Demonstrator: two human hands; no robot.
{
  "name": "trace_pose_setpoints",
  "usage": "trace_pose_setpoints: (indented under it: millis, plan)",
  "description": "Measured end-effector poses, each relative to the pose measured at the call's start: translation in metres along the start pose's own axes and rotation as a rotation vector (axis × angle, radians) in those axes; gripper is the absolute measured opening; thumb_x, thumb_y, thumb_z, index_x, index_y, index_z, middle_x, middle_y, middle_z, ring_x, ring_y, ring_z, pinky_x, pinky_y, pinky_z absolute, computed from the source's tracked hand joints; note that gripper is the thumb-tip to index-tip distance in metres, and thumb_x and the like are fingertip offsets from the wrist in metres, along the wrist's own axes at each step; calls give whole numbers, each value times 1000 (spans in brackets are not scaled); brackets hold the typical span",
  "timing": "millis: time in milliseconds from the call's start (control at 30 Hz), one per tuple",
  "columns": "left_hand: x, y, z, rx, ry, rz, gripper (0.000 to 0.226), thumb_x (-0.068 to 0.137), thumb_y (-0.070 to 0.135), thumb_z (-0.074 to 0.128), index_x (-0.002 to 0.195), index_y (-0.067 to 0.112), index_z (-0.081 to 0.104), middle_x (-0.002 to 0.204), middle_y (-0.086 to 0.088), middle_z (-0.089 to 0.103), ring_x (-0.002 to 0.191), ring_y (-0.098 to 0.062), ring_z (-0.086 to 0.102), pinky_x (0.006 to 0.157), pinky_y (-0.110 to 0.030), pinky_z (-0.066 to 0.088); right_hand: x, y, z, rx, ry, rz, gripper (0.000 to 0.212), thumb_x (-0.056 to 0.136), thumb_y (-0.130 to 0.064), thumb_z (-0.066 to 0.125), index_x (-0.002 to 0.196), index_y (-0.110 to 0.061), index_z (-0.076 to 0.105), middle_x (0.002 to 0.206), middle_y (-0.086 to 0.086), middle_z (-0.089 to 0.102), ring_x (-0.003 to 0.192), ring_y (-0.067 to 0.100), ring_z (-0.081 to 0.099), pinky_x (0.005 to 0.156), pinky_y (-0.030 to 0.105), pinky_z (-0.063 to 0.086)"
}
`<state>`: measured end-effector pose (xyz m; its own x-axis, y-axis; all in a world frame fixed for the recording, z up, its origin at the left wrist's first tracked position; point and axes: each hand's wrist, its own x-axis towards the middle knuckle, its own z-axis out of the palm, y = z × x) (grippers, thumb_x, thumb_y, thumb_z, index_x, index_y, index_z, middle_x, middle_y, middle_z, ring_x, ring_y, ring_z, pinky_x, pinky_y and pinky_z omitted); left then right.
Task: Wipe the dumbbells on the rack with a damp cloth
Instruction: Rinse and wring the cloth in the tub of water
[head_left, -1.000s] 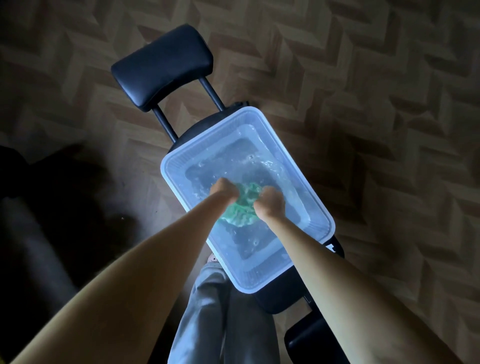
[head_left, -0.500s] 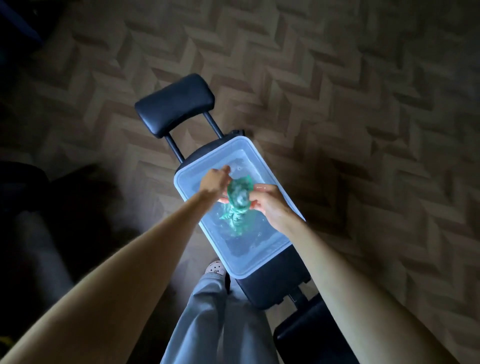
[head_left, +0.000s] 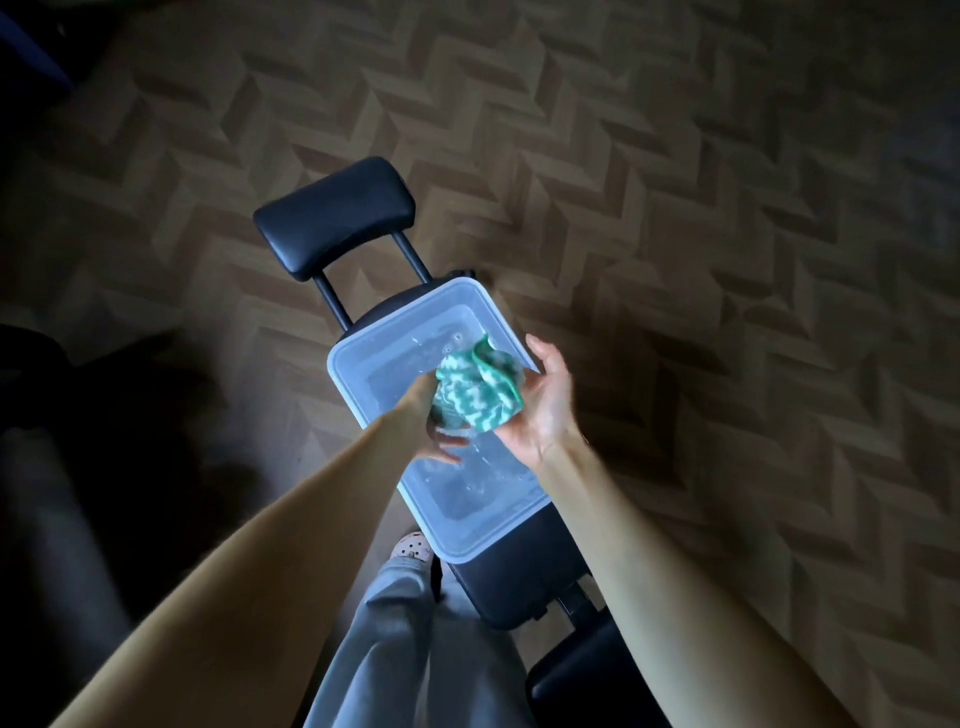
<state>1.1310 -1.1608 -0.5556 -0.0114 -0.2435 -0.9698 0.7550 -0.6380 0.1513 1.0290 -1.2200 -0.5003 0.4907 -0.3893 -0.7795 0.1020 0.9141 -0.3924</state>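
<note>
Left hand (head_left: 432, 418): clenched round the lower, bunched end of the cloth; its fingers curled under the bunch, and two fingertips showed below it.
Right hand (head_left: 543, 415): palm turned up toward the camera, one digit straight and pointing away; the cloth's upper right edge lay against it. The other fingers were behind the fabric, so whether they pinched it could not be told.
Cloth (head_left: 475, 397): green with white zigzag, crumpled and wet-looking, stretched between the two hands and held in the air above the tub, clear of the water.
Tub (head_left: 395, 353): translucent plastic, rectangular with rounded corners, set lengthwise on the bench seat.
Water (head_left: 467, 483): shallow, clear, with small bubbles and ripples.
Bench (head_left: 498, 587): black, padded, running diagonally from lower right to upper left, its seat mostly covered by the tub.
End pad (head_left: 335, 218): black cushion at the far end, carried on two thin black bars.
Near pad (head_left: 582, 686): second black cushion at lower right, cut off by the right forearm and the bottom edge.
Floor (head_left: 675, 208): wood-look herringbone in brown tones, dim toward the corners.
Trouser leg (head_left: 400, 639): grey, loose, just left of the bench.
Shoe (head_left: 413, 545): pale clog with holes; only the toe was visible.
Left side (head_left: 78, 415): deep shadow, with dark shapes too unlit to identify.
</note>
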Motion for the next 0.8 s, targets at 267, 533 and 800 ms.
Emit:
trace_pose_setpoints:
  millis: [267,533,800]
  plan:
    - [5,0,4,-52,91,120,31,91,18,36,71,10,58,56,-6,64,56,-20,61,57,-32,50,45,29,-12,-489,379,-235,10,91,-11,51,90,-20,52,87,5,57,78,21,57,67,28,45]
    - [11,-8,24,80,231,322,38,90,40,33,75,16,57,69,-3,60,62,-19,55,58,-26,40,57,64,-5,-667,374,-198,44,87,-59,35,81,-27,65,102,3,68,100,22,63,94,42,47]
    - [22,-19,24,338,413,518,39,93,35,35,103,14,65,106,-12,64,100,-28,54,77,-29,40,70,64,-10,-743,315,-240,29,88,-43,42,67,-25,53,84,2,61,90,25,58,84,44,46]
